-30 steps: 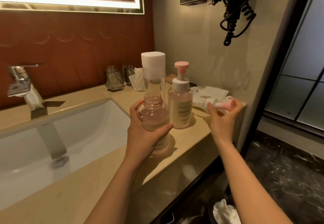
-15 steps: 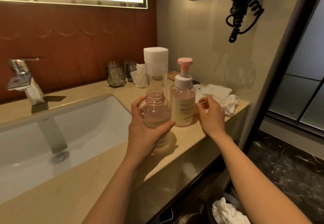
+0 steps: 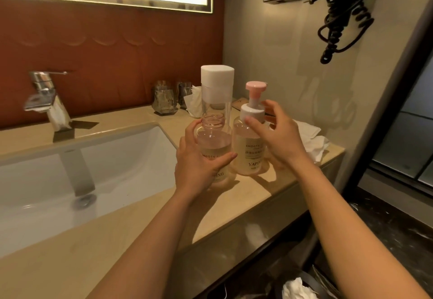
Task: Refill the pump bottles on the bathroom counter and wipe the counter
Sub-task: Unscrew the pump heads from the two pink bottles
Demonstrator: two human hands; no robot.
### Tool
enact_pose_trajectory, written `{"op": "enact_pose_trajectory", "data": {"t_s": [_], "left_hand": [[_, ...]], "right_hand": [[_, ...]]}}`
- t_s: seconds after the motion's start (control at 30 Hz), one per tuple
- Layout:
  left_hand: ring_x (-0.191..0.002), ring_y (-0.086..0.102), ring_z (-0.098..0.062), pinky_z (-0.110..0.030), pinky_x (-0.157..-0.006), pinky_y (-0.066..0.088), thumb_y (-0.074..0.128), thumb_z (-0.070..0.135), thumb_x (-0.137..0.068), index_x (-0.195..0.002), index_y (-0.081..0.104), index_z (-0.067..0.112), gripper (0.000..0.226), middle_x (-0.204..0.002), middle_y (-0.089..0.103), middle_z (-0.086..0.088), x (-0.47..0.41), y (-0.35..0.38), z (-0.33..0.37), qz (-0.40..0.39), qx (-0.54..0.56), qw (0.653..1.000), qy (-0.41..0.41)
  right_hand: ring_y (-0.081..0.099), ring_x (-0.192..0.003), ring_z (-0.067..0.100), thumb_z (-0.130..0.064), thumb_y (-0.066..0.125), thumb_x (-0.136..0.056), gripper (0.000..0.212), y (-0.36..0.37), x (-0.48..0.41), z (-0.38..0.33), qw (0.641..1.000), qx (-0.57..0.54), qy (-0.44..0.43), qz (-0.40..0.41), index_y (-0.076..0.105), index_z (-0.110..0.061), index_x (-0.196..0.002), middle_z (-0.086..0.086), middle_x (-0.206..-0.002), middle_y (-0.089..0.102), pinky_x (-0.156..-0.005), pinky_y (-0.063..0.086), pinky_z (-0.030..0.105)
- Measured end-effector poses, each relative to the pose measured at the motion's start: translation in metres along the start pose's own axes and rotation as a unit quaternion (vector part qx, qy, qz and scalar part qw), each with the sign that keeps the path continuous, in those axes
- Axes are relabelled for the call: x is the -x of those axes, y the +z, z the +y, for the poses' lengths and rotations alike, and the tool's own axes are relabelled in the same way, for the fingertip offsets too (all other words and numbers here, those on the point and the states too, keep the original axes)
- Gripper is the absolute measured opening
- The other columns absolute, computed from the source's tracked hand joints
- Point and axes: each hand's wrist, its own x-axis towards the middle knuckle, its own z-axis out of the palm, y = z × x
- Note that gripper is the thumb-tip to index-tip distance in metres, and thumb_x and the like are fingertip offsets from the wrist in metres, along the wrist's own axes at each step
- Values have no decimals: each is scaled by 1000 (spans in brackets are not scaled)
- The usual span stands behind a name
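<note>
Beige bathroom counter [image 3: 257,193] holds an uncapped bottle [image 3: 212,139], upright, gripped by the left hand [image 3: 196,165], pump bottle [image 3: 248,156] just beside it, right hand [image 3: 278,134] spread about its white collar [image 3: 253,111], grasp not discernible.

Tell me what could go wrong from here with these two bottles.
1. The open bottle gripped by the left hand holds liquid and has no cap; a nudge could spill it onto the counter.
2. The right hand is at the collar of the pump bottle while nothing steadies its body; twisting may spin or tip it into the open bottle close beside.
3. The tall white-capped container stands right behind both and could be knocked over.
</note>
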Motion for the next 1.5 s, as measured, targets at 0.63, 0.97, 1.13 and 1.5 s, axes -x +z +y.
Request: {"op": "enact_pose_trajectory", "data": {"t_s": [0.63, 0.97, 1.13, 1.5], "left_hand": [[-141, 22, -33, -56, -110, 25, 61, 80, -35, -142, -29, 37, 146, -156, 24, -3, 12, -7, 12, -47, -96, 990, -93], [-124, 36, 2, -15, -98, 31, 71, 65, -48, -149, 16, 33, 119, -144, 33, 14, 69, -55, 25, -33, 56, 998, 10], [-107, 56, 3, -12, -84, 49, 80, 51, -52, -130, 35, 37, 92, -120, 55, 19, 78, -72, 19, -37, 84, 996, -13], [-94, 54, 7, -3, -70, 44, 83, 34, -65, -122, 27, 47, 81, -110, 50, 25, 73, -72, 8, -32, 55, 997, -36]], "right_hand": [[58, -95, 10, -40, 76, -74, 46, -22, 22, -43, 997, 28, -28, 73, 57, -21, -111, -9, -106, 62, -77, 48, 21], [57, -93, -2, -47, 75, -70, 50, 25, 66, -89, 997, -10, -77, 1, 56, -24, -111, -13, -106, 62, -76, 46, 13], [53, -93, -5, -45, 74, -71, 45, 64, 78, -100, 994, -32, -91, -41, 51, -32, -108, -23, -101, 54, -77, 46, 14], [58, -94, 10, -53, 77, -65, 49, 83, 71, -105, 997, 6, -74, 32, 53, -26, -98, -10, -101, 61, -81, 54, 32]]}}
